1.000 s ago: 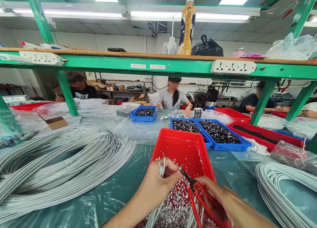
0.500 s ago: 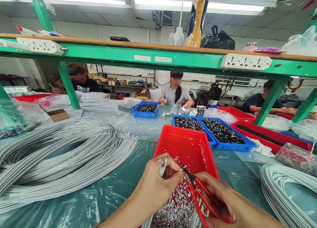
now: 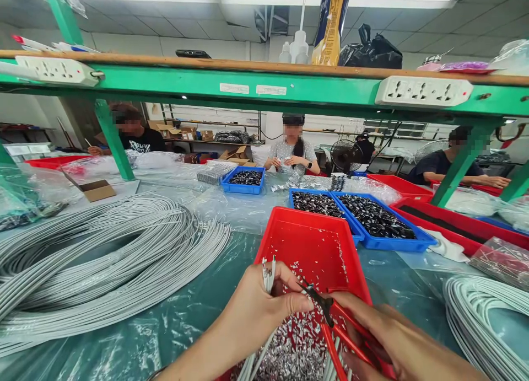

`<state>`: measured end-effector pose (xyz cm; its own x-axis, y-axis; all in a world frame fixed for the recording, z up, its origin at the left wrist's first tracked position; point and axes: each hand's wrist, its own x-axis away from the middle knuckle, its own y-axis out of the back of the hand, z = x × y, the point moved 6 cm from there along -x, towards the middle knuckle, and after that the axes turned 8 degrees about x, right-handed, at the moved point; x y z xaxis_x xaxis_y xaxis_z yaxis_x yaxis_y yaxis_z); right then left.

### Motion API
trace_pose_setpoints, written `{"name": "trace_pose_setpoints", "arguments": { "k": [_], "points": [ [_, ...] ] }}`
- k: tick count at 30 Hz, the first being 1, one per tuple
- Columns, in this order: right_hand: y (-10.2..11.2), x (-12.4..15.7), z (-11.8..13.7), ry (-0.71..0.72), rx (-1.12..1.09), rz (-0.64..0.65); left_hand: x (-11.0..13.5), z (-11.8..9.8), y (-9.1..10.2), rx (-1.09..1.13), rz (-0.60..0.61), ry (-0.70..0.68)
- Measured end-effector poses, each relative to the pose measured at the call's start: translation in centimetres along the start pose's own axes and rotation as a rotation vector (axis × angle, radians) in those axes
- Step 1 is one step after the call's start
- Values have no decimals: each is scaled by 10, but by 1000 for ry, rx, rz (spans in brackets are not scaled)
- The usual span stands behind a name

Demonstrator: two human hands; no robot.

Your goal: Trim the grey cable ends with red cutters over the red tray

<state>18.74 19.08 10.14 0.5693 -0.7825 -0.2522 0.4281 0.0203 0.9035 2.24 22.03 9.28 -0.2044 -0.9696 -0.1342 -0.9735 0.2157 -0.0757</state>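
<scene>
My left hand is closed round a small bundle of grey wires, whose cut ends stick up above my fingers. In my right hand is a pair of red-handled scissors, the dark blades pointing left toward my left thumb. Both hands hover over a red tray strewn with small silvery wire clippings.
A big coil of grey wire lies left, another coil right. Blue trays of dark parts sit behind the red tray. Three other people work across the table under a green shelf with power strips.
The camera tilted slightly, so the shelf sits lower in view. My hands stayed over the red tray, with the scissors still by my left thumb. The person opposite raised both hands.
</scene>
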Motion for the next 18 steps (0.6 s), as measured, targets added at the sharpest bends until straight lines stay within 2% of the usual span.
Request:
{"name": "trace_pose_setpoints", "arguments": {
  "k": [3, 6, 9, 12, 15, 17, 18],
  "points": [
    [6, 0, 2, 27, -30, 27, 1, 1, -5, 71, 128, 16],
    [12, 4, -3, 20, -81, 13, 6, 13, -11, 235, 257, 162],
    [15, 9, -15, -24, -68, 37, 10, 23, -14, 410, 285, 330],
    [15, 8, -21, -39, -135, 39, 11, 23, -18, 487, 317, 371],
    [7, -4, -21, -149, -415, -96, 11, 23, -18, 446, 257, 327],
    [-9, -14, -15, -211, -732, -146, 10, 25, -18, 377, 216, 275],
    [-18, -20, -9, -212, -875, -136, 10, 26, -21, 343, 236, 254]
  ]
}}
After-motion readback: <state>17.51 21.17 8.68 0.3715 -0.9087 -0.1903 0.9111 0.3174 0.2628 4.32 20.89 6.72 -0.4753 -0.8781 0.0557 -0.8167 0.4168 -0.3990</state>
